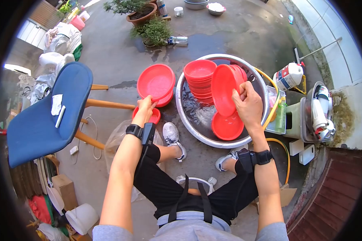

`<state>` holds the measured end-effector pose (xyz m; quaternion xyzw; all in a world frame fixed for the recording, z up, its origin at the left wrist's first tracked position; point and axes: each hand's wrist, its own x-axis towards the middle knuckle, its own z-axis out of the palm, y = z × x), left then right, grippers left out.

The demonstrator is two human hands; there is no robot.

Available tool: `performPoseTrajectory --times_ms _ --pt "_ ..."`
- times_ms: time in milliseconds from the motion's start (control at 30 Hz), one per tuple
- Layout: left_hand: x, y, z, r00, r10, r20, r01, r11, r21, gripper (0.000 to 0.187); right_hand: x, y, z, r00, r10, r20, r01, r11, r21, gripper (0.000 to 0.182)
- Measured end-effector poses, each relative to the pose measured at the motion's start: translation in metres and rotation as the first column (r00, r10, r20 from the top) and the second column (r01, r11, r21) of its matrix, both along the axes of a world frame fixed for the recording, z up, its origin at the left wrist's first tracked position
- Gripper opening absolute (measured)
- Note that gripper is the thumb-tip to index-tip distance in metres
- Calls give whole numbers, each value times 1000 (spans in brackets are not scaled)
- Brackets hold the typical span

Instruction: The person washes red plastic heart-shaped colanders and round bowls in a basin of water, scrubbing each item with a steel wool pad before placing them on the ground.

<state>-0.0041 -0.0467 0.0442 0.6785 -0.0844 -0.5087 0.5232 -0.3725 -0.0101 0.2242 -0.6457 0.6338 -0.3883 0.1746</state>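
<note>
My left hand (145, 109) pinches the near rim of a shallow red plastic bowl (155, 81), tilted above another red bowl (165, 101) at the left of the tub. A smaller red bowl (153, 117) lies by that wrist, partly hidden. In my right hand (248, 102) is a red bowl (223, 89), held by its rim and tipped nearly on edge over a wide metal tub (192, 131). Water fills the tub, along with a stack of red bowls (200, 70) and a single red bowl (228, 126) near the front. More red bowls show behind the raised one.
A blue chair (48, 116) stands left, with a clear plastic bag (122, 138) on the floor. A yellow hose (276, 105) curves around the tub's right side, near a plastic basket (278, 114) and a white jug (288, 76). Potted plants (153, 30) stand beyond.
</note>
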Motion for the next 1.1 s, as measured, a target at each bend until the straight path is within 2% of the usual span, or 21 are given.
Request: performPoseTrajectory --times_ms 100,133,200,233,300,367,433,533,567,633,767,867,933,967,1000,1033,1067,1100 --pt "17 -1 -9 999 25 -29 -26 999 -46 36 3 -1 0 1000 18 -9 -18 1000 4 20" --pt "12 1 5 999 25 -29 -26 999 -47 36 4 -1 0 1000 24 0 -24 1000 12 21" --pt "-17 8 52 998 13 -54 4 956 292 50 5 -2 -3 1000 29 4 -30 999 21 21" --pt "-26 8 55 998 12 -58 5 956 292 50 5 -3 -5 998 42 40 -43 999 30 22" --pt "-46 5 63 926 -352 132 328 928 176 50 5 -4 -6 996 46 73 -49 998 40 22" --pt "-84 16 111 795 -597 107 605 791 -86 43 10 -2 -6 976 149 157 -154 988 25 22" --pt "-114 24 147 644 -765 28 746 619 -245 42 20 5 -1 971 187 147 -192 981 23 21" --pt "-150 33 172 591 -802 -88 712 570 -410 41 37 15 6 962 255 99 -256 967 -8 20" --pt "-156 33 177 594 -799 -96 706 575 -413 41 40 16 6 959 280 50 -277 960 -46 19" --pt "-163 32 182 630 -776 -7 695 568 -442 35 44 19 4 946 320 -44 -323 941 -105 21" --pt "-164 29 181 667 -745 -11 650 589 -480 27 46 19 7 950 310 -37 -312 944 -106 22" --pt "-164 30 187 728 -686 12 593 620 -513 25 43 15 11 956 290 38 -283 950 -128 27" --pt "-163 30 195 750 -660 -43 536 645 -545 22 40 7 12 992 62 -110 -101 913 -396 39" --pt "-162 31 198 750 -660 -47 535 647 -544 22 34 6 16 981 76 -177 -130 938 -322 62" --pt "-161 32 201 732 -680 -35 559 629 -540 24 34 4 13 981 77 -179 -131 938 -319 62" --pt "-160 33 202 713 -701 -23 583 611 -535 26 35 1 7 959 186 212 -155 976 -156 72" --pt "-161 34 201 712 -702 -25 584 612 -533 26 34 -1 4 790 196 581 -235 972 -9 81" --pt "-162 36 201 678 -735 15 627 566 -536 28 34 -2 4 791 191 582 -231 973 -6 81"
